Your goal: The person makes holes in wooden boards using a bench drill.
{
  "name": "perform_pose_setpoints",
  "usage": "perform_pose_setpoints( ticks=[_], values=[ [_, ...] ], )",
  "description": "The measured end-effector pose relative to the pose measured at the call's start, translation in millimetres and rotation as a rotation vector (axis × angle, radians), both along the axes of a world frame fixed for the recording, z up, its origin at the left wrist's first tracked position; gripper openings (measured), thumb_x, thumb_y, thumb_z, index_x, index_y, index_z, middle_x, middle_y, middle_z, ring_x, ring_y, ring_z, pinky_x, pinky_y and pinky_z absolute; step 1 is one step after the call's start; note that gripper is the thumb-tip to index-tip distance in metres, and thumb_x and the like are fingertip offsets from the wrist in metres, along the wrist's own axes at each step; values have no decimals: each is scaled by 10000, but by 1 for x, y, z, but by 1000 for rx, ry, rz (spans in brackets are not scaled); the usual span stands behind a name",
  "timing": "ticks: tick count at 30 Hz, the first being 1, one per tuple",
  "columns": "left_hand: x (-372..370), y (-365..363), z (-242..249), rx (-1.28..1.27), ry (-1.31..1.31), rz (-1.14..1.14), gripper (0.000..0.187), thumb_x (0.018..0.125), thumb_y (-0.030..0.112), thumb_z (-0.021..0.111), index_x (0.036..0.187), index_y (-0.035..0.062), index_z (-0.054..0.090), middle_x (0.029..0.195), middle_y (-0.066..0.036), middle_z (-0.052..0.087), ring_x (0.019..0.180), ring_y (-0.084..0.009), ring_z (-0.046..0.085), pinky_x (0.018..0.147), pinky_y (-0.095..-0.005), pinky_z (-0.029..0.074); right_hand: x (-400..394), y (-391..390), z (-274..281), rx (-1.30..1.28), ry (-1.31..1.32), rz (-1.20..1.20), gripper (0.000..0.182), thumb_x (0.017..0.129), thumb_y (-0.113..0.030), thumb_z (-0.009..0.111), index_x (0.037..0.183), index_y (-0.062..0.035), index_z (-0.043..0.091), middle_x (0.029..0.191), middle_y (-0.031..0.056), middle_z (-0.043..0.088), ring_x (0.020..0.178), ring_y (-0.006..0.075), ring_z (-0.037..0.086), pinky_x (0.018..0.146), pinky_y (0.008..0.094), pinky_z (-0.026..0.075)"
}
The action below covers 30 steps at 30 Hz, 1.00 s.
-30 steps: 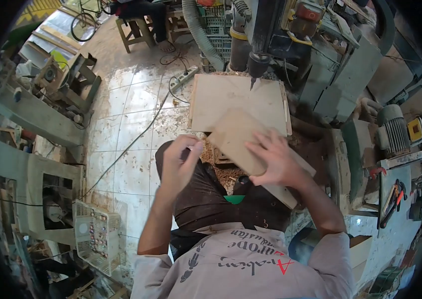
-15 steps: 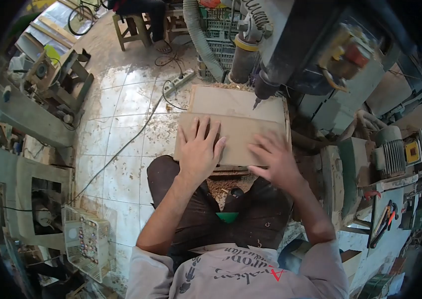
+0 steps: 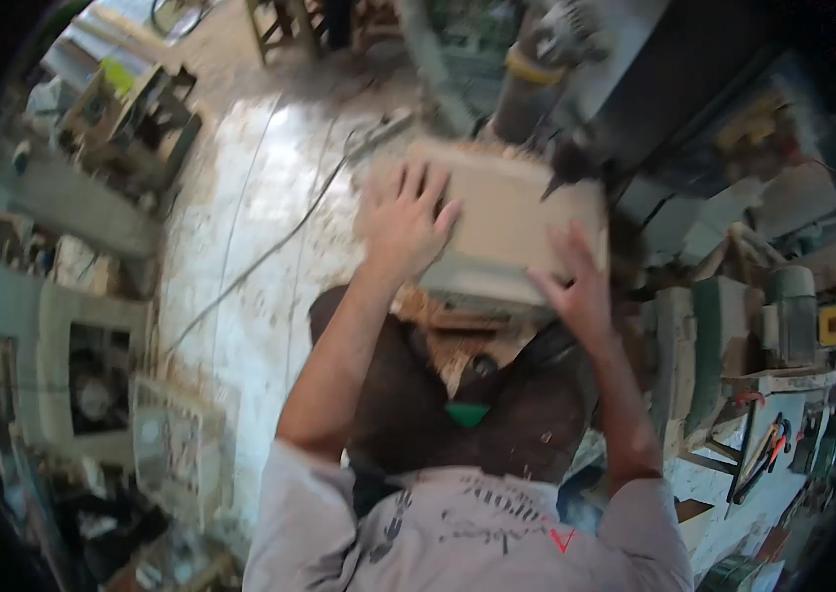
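Observation:
A flat tan board [image 3: 502, 212] lies on a pale work table [image 3: 477, 279] in front of my knees. My left hand [image 3: 408, 222] rests flat on the board's left part, fingers spread. At the board's right side is my right hand [image 3: 581, 281], thumb and fingers apart; blur hides how firmly it touches. Over the far right part of the board hangs a dark machine spindle [image 3: 568, 166] with a pointed bit. Whether the tip meets the board cannot be made out.
A power strip [image 3: 379, 133] and its cable [image 3: 280, 242] lie on the tiled floor, left of the table. A plastic crate [image 3: 176, 444] stands at lower left. On the right are a motor [image 3: 793, 311] and hand tools [image 3: 765, 454]. Wood shavings lie below the table.
Both hands and the board have moved forward, away from my body, so the board now reaches beneath the spindle. A pale strip of table shows at the near side. The camera view has shifted.

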<state>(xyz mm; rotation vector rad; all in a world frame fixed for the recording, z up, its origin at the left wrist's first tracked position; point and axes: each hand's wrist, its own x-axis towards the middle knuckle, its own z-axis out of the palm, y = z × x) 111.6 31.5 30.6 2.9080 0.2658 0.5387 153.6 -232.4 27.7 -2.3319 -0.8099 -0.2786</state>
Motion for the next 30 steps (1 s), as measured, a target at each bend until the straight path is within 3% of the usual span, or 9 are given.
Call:
perform_pose_setpoints(
  ticks=[1, 3, 6, 12, 18, 26, 30],
  values=[
    [0, 1, -6, 4, 2, -20, 568, 957, 529, 369, 1416, 198, 422, 1495, -97, 366, 1371, -312, 349, 1094, -612, 172, 3, -3, -10, -34, -122, 8, 606, 761, -351, 780, 1277, -116, 568, 1410, 209, 445, 1255, 354, 490, 979, 391, 448],
    [2, 6, -9, 6, 80, -43, 603, 954, 560, 339, 1449, 217, 366, 1516, -116, 322, 1390, -323, 314, 1088, -641, 148, 2, 2, -9, 59, 31, -15, 571, 796, -341, 753, 1282, -109, 563, 1401, 195, 461, 1255, 341, 492, 992, 396, 436],
    [7, 16, 0, 26, 188, -69, 633, 948, 586, 322, 1474, 234, 309, 1545, -132, 249, 1416, -339, 251, 1081, -670, 116, 0, 6, -5, -13, -109, -28, 490, 872, -344, 677, 1288, -109, 567, 1435, 179, 428, 1270, 342, 477, 1006, 401, 419],
    [11, 19, 15, -17, 374, -135, 675, 937, 630, 302, 1506, 280, 208, 1584, -134, 106, 1449, -360, 132, 1090, -682, 52, -2, 7, 2, 43, 32, -73, 454, 920, -378, 605, 1256, -73, 593, 1437, 189, 421, 1291, 339, 453, 1024, 398, 398],
    [16, 25, 24, -99, 503, -156, 757, 892, 684, 337, 1511, 277, 178, 1590, -145, 29, 1459, -363, 62, 1092, -688, -3, 0, 9, -4, 104, -12, -62, 414, 914, -316, 621, 1216, -33, 612, 1426, 197, 430, 1269, 347, 471, 1010, 397, 415],
    [39, 17, 40, -79, 648, -150, 964, 767, 846, 371, 1522, 300, 124, 1579, -182, 2, 1458, -376, 12, 1067, -710, 72, -3, 9, 1, 171, 25, -62, 404, 871, -278, 673, 1158, 3, 630, 1402, 196, 462, 1233, 339, 511, 996, 387, 431],
    [49, 16, 34, -94, 655, -178, 1046, 740, 831, 453, 1529, 237, 109, 1574, -189, 32, 1458, -376, 6, 1063, -719, 48, -3, 7, 1, 185, 26, -75, 402, 828, -264, 720, 1126, -7, 642, 1389, 199, 477, 1220, 342, 522, 981, 381, 442]
  ],
)
